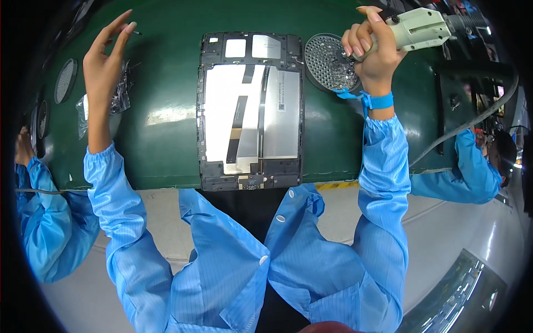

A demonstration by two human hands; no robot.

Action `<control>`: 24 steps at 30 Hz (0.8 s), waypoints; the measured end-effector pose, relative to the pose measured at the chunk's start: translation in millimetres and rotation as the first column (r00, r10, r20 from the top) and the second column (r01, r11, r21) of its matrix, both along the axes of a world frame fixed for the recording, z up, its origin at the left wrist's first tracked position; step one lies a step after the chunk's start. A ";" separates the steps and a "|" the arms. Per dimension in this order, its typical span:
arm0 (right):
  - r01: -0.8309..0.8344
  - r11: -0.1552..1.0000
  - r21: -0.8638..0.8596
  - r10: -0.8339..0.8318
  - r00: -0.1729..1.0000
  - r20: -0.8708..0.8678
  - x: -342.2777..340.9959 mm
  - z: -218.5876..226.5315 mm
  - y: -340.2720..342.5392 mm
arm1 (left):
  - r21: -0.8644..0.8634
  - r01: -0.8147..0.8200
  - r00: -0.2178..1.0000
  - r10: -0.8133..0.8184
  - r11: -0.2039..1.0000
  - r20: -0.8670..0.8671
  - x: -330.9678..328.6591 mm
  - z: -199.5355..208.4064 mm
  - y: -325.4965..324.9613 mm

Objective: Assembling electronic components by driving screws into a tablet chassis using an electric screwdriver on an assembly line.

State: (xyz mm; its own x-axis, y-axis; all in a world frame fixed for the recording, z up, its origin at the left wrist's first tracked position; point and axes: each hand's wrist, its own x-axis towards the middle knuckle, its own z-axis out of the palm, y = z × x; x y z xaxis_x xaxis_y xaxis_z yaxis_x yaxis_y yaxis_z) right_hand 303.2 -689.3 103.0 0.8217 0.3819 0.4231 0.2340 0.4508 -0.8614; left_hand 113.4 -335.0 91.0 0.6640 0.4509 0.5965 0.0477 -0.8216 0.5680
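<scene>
An opened tablet [226, 119] lies on the green table in front of me, its black frame around silvery-white battery panels and dark strips. My right hand [375, 47] is wrapped round a pale grey-green electric screwdriver [419, 30] at the upper right. Its tip end is over a round perforated dish [316, 64] with many small screws, right of the tablet. On the far left, my left hand [104, 64] is raised above the table, thumb and forefinger apart. A tiny dark piece [137, 33] shows by the thumb; whether it touches the hand I cannot tell.
Clear plastic bags [121, 97] with small dark parts lie beside my left wrist. Two round dishes [65, 81] stand farther left. A grey cable [472, 125] curves down at the right. A blue strap [380, 101] circles my right wrist. Blue-sleeved people [458, 180] sit on both sides.
</scene>
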 end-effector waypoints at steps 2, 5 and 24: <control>-0.009 1.000 -0.011 0.010 0.996 0.091 -0.6 1.9 3.2 | 0.091 0.100 0.989 -0.109 0.991 0.100 -0.1 -3.7 -2.1; -0.024 1.000 -0.003 0.024 0.998 0.057 -2.2 0.1 7.2 | 0.212 0.031 0.999 -0.040 0.977 0.037 -3.4 -8.8 -9.6; 0.023 0.999 -0.024 -0.024 0.998 -0.050 0.4 -9.0 12.3 | -0.283 0.371 0.926 -0.373 0.884 0.048 1.1 -22.0 -41.9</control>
State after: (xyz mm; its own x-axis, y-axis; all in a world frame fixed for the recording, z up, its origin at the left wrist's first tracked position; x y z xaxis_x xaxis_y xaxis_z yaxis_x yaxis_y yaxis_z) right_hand 303.6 -677.1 94.0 0.8505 0.3716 0.3723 0.2005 0.4255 -0.8825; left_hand 114.5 -376.9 69.1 0.8202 0.3180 0.4756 -0.2249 -0.5852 0.7791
